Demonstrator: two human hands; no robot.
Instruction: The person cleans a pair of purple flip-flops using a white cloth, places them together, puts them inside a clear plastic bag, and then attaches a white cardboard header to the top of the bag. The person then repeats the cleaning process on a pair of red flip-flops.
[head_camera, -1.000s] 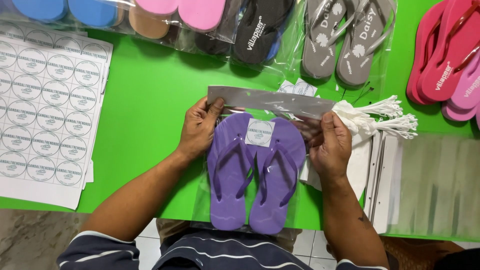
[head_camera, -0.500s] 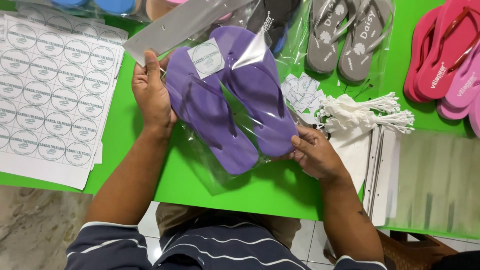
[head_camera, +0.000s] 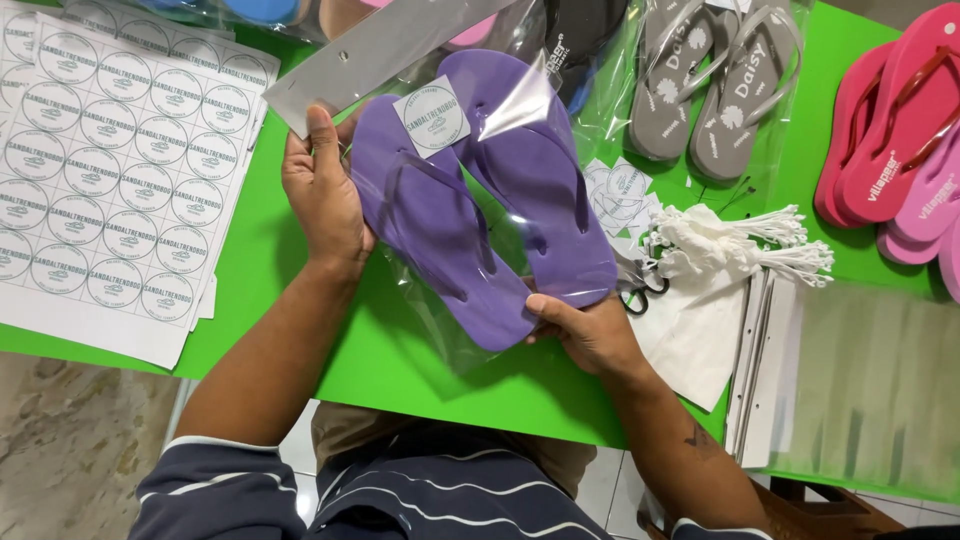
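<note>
A pair of purple flip-flops (head_camera: 470, 200) sits inside a clear plastic bag (head_camera: 450, 330) with a grey header flap (head_camera: 370, 55) and a round white sticker (head_camera: 431, 117) on the front. The bagged pair is lifted off the green table (head_camera: 300, 330) and tilted, toes toward the upper left. My left hand (head_camera: 322, 190) grips the bag's upper left edge beside the flap. My right hand (head_camera: 588, 330) holds the heel end from below at the lower right.
Sheets of round white stickers (head_camera: 110, 170) lie at the left. Bagged grey flip-flops (head_camera: 715, 85), dark ones (head_camera: 575, 35) and loose pink and red ones (head_camera: 905, 140) line the back and right. White string tags (head_camera: 740, 250) and a stack of clear bags (head_camera: 860, 370) lie at the right.
The bagged purple pair went from lying flat before me to being lifted and turned to the upper left; my left hand moved up to the flap end, my right to the heels.
</note>
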